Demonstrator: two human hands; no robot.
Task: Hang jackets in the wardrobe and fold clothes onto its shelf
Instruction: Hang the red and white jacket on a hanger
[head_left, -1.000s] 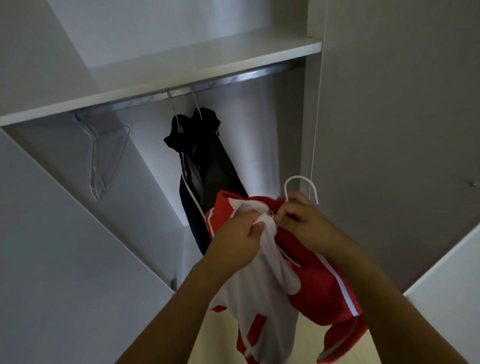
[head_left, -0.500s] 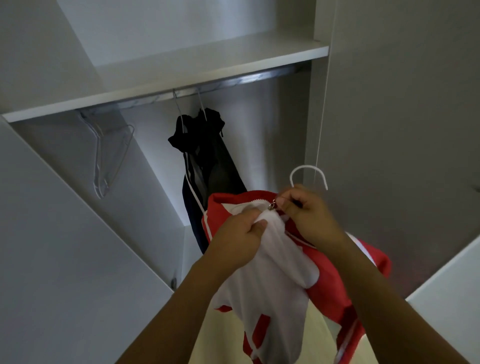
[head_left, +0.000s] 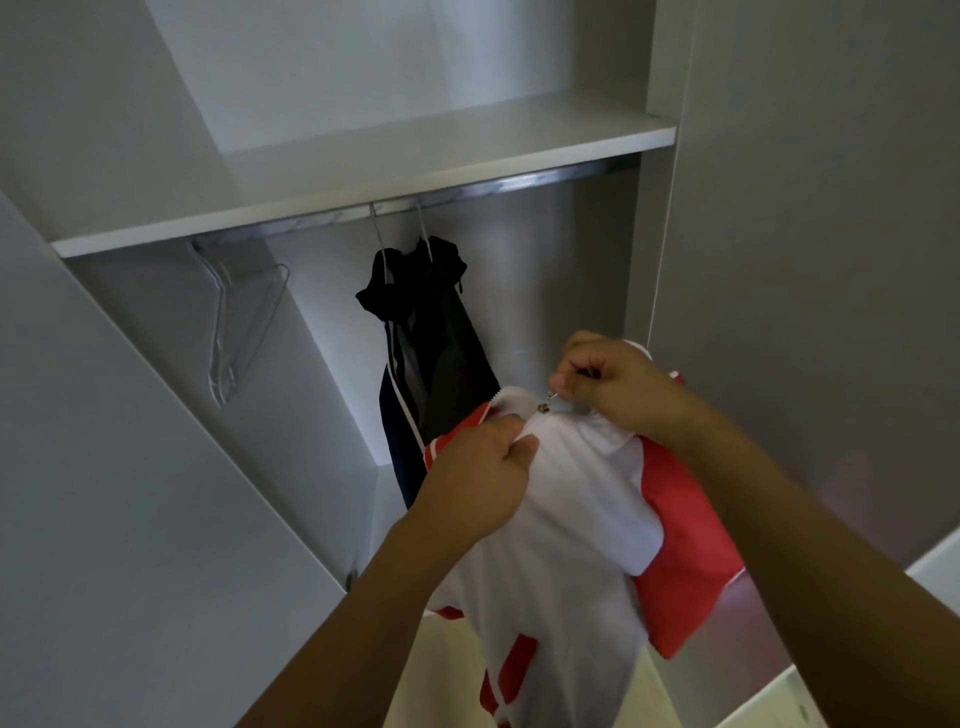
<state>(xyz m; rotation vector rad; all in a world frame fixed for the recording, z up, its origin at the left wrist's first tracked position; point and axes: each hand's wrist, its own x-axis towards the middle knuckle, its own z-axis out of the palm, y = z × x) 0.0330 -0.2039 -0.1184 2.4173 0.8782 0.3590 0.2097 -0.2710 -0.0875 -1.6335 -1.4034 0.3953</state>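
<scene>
A red and white jacket (head_left: 582, 525) hangs in front of me, below the wardrobe rail (head_left: 519, 182). My left hand (head_left: 478, 478) grips the white fabric just under the collar. My right hand (head_left: 613, 384) pinches the small metal zip pull (head_left: 551, 396) at the top of the zip. Only a white sliver of the jacket's hanger (head_left: 636, 347) shows behind my right hand. A dark jacket (head_left: 431, 353) hangs on the rail behind. The white shelf (head_left: 363, 171) above the rail is bare.
Several empty wire hangers (head_left: 234, 332) hang at the rail's left end. An open wardrobe door (head_left: 104, 467) stands at the left, and a grey panel (head_left: 805, 260) closes the right side. Pale floor (head_left: 441, 675) shows below the jacket.
My right hand has drawn the zip pull up to the collar and now hides the white hanger hook. The jacket front is closed higher, and the view has tilted down.
</scene>
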